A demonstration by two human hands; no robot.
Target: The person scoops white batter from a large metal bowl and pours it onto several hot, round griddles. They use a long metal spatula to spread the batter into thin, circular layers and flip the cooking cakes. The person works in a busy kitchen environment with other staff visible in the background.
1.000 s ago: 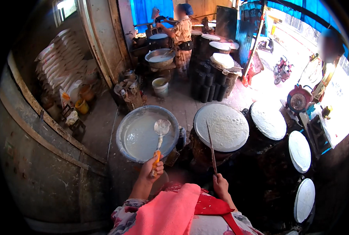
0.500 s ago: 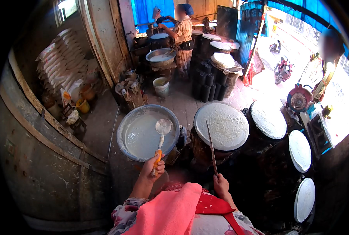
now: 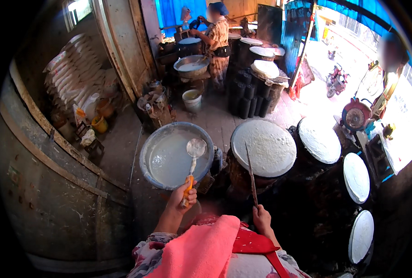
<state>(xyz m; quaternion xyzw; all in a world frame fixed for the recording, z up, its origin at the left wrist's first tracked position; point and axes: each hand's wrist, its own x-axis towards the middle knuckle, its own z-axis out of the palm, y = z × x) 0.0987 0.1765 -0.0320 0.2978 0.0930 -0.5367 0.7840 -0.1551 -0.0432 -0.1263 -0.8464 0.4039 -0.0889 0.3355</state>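
Note:
My left hand (image 3: 183,197) grips the orange handle of a metal ladle (image 3: 195,149), whose round bowl hangs over a large grey basin (image 3: 146,157) of white liquid batter. My right hand (image 3: 263,218) holds a long thin stick (image 3: 251,172) that points up and leans across the near edge of a round white steaming surface (image 3: 266,147) on a dark pot. A pink cloth (image 3: 201,252) lies across my lap.
More round white-topped pots (image 3: 319,139) curve away on the right. A grey curved wall (image 3: 44,194) stands close on the left, with stacked sacks (image 3: 74,74) behind. Another person (image 3: 217,34) works at a far basin (image 3: 190,65), beside a white bucket (image 3: 192,99).
The ladle has shifted slightly over the basin; both hands stay almost where they were.

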